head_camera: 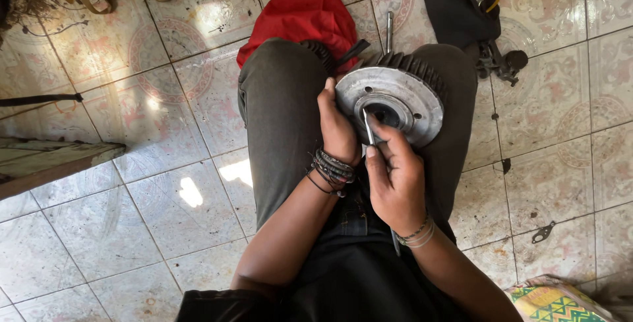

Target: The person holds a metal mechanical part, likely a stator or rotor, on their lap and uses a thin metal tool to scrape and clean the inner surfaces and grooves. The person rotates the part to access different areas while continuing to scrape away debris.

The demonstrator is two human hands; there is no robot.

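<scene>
no packages, labels, signs or screens visible

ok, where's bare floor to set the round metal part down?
Bare tile left of the left knee, between the wooden plank and the leg. Also right of the right knee, below the black bag. Crowded above: red cloth, bag, small tools. Both hands sit on the metal disc.

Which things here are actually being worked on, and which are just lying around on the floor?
In use:
- round finned metal part, steadied by left hand
- thin metal tool in right hand

Lying about:
- red cloth
- black bag
- wooden plank
- patterned woven item
</scene>
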